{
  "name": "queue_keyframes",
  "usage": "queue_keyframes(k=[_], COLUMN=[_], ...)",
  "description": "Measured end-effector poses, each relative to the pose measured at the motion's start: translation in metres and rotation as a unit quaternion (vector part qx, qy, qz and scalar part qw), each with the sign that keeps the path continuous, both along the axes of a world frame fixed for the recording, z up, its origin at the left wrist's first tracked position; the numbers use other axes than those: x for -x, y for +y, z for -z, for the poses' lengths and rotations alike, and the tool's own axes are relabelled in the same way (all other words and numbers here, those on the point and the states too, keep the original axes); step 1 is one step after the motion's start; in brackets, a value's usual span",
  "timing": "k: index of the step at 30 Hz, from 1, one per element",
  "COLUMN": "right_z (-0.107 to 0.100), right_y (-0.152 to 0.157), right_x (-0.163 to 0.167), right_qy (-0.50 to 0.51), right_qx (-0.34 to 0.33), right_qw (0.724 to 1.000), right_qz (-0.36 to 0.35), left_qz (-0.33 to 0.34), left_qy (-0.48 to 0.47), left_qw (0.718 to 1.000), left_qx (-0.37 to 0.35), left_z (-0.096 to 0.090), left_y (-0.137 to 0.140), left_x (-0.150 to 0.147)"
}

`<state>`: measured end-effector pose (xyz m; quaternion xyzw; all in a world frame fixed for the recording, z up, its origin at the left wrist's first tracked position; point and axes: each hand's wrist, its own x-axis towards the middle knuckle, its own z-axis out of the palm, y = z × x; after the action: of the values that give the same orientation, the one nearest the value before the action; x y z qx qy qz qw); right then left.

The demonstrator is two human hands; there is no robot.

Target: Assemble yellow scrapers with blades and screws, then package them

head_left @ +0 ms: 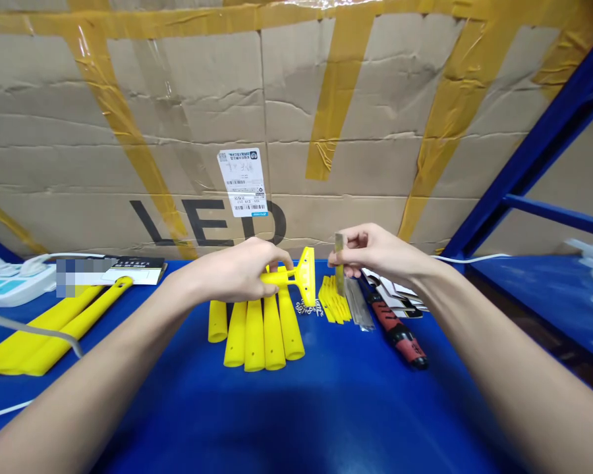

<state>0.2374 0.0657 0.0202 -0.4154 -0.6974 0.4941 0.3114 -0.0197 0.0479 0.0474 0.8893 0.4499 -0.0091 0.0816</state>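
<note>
My left hand [250,268] is closed around the neck of a yellow plastic scraper head [305,276], its wide end facing right. Between the thumb and fingers of my right hand [368,249] a flat metal blade [340,263] is pinched upright, apart from the scraper head. Several yellow tubular handles [254,336] lie side by side below my left hand. Small screws [306,307] sit in a pile beneath the scraper head. To their right are small yellow plates [333,301] and a stack of metal blades [360,306]. A red and black electric screwdriver [399,332] lies beyond those.
Long yellow handles [74,322] lie at the left, near a white power strip [17,284] with cables. A taped cardboard box [197,131] stands behind the blue table [296,415]. Printed cards [400,296] lie behind the screwdriver. A blue metal frame [534,138] rises at the right.
</note>
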Motion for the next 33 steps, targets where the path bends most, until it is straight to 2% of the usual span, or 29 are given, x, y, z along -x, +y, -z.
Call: queue_keyframes(k=[3,8,12,19,24,33], right_z=[0.003,0.010,0.011,0.008,0.013,0.008], right_y=[0.002,0.004,0.002,-0.005,-0.005,-0.006], right_x=[-0.001,0.006,0.015,0.026,0.031,0.025], right_qy=[0.008,0.009,0.022,-0.022,0.019,0.010], right_qx=[0.045,0.069,0.095,0.088,0.130,0.121], right_qw=[0.998,0.997,0.995,0.994,0.989,0.986], right_qz=[-0.036,0.043,0.026,0.060,0.068,0.116], left_qz=[0.010,0.014,0.022,0.046,0.046,0.013], left_qy=[0.002,-0.002,-0.006,-0.011,-0.005,-0.004], left_qw=[1.000,1.000,1.000,0.999,0.999,1.000], left_qx=[-0.007,0.000,-0.002,0.008,0.021,0.028], left_z=[0.001,0.001,0.001,0.000,-0.003,-0.003], left_y=[0.003,0.004,0.003,0.003,0.002,0.002], left_x=[0.003,0.003,0.002,0.003,0.005,0.006])
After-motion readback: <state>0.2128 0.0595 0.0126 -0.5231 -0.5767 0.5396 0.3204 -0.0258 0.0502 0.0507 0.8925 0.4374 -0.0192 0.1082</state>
